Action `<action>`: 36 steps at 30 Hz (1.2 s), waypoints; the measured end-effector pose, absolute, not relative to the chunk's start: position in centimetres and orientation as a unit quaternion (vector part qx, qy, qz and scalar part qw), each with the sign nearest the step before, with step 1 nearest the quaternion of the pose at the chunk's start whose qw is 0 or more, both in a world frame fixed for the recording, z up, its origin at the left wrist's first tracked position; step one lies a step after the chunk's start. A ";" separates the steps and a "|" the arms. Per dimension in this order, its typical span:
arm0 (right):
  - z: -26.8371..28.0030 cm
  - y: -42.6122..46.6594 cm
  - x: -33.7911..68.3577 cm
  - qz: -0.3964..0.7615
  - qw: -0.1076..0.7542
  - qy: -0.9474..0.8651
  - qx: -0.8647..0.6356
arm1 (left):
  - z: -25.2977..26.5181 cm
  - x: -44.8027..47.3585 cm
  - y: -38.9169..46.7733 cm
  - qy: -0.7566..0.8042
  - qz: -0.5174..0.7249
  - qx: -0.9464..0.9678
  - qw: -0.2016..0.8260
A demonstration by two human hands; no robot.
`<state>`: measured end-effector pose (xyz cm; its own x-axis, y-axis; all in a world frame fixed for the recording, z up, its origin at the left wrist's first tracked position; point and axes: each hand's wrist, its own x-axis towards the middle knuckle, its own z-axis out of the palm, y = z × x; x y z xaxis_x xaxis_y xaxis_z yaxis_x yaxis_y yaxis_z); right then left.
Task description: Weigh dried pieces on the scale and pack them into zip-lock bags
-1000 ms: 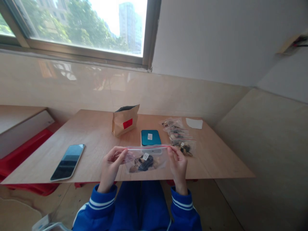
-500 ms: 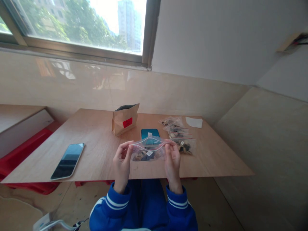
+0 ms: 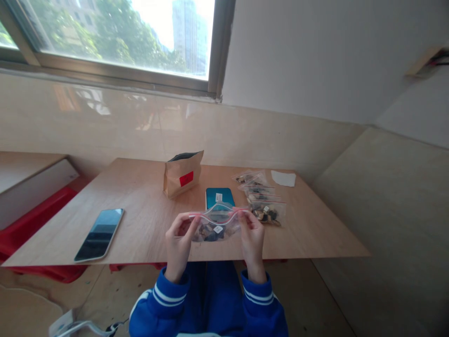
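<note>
From my head camera, I have a small clear plastic zip bag with a red seal strip (image 3: pixel 216 225) pinched at both top corners, my left hand (image 3: pixel 178 243) on its left end and my right hand (image 3: pixel 251 239) on its right end. Each hand is nearly closed, thumb and forefinger pressed on the strip, the other fingers curled behind. The bag hangs between my hands, just above the near edge of the pale wooden surface (image 3: pixel 147 220), with dark and tan bits and a small white label inside. The strip bows upward in the middle and its two lips look parted, so I judge I am at the step of working the mouth of the bag. Pressing it shut would call for running my fingertips along the strip from one end to the other.

Just beyond my right hand lies a row of similar filled clear bags (image 3: pixel 264 202). Beyond the bag sits a flat teal box (image 3: pixel 219 197), and farther off a brown paper pouch with a red sticker (image 3: pixel 182 174). Well off to the left of my left hand lies a dark smartphone (image 3: pixel 99 234).
</note>
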<state>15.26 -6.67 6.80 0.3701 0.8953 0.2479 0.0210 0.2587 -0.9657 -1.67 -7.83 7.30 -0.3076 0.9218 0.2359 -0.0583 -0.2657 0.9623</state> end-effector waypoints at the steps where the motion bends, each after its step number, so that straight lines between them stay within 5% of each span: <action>1: 7.0 -6.8 15.6 0.343 0.643 -0.463 -0.505 | 7.3 -1.8 -7.9 0.478 0.658 0.449 0.370; 9: 8.1 -8.1 18.3 0.373 0.581 -0.542 -0.479 | 7.9 -3.7 -7.8 0.470 0.645 0.450 0.402; 32: 9.3 -8.6 15.7 0.298 0.657 -0.498 -0.481 | 9.1 -3.9 -8.4 0.433 0.683 0.466 0.359; 36: 8.3 -8.0 15.3 0.337 0.687 -0.468 -0.441 | 8.8 -3.3 -8.3 0.418 0.669 0.447 0.421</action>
<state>15.27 -7.95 8.28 0.3347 0.8768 0.3453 -0.0512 0.3828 -0.9224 -3.28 -8.30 8.79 -0.2460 0.9375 0.2461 -0.1903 -0.2957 0.9361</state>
